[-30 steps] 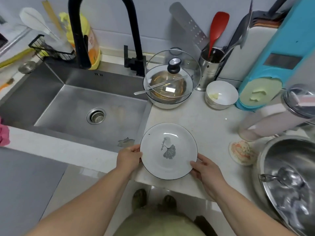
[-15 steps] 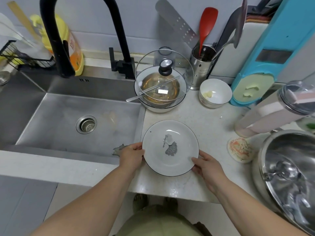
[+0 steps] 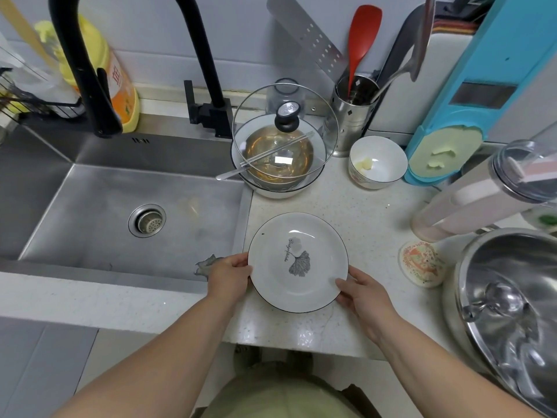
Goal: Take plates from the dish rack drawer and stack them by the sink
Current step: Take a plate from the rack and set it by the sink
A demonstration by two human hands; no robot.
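A white plate [image 3: 297, 260] with a thin dark rim and a grey leaf print lies over the speckled white counter [image 3: 370, 215], just right of the steel sink [image 3: 99, 212]. My left hand [image 3: 227, 274] grips its left edge. My right hand [image 3: 363, 292] grips its lower right edge. Whether the plate rests on the counter or hovers just above it I cannot tell. The dish rack drawer is out of view.
Behind the plate stand a white bowl with a glass lid [image 3: 284, 140] and spoon, a small white bowl [image 3: 376, 162] and a utensil holder [image 3: 354, 111]. A steel pot [image 3: 509, 303], a round coaster [image 3: 422, 262] and a lying container [image 3: 482, 191] crowd the right. A black tap [image 3: 90, 70] arches over the sink.
Both hands carried the plate forward from the counter's front edge to a spot further in, beside the sink. The camera view shifted with them.
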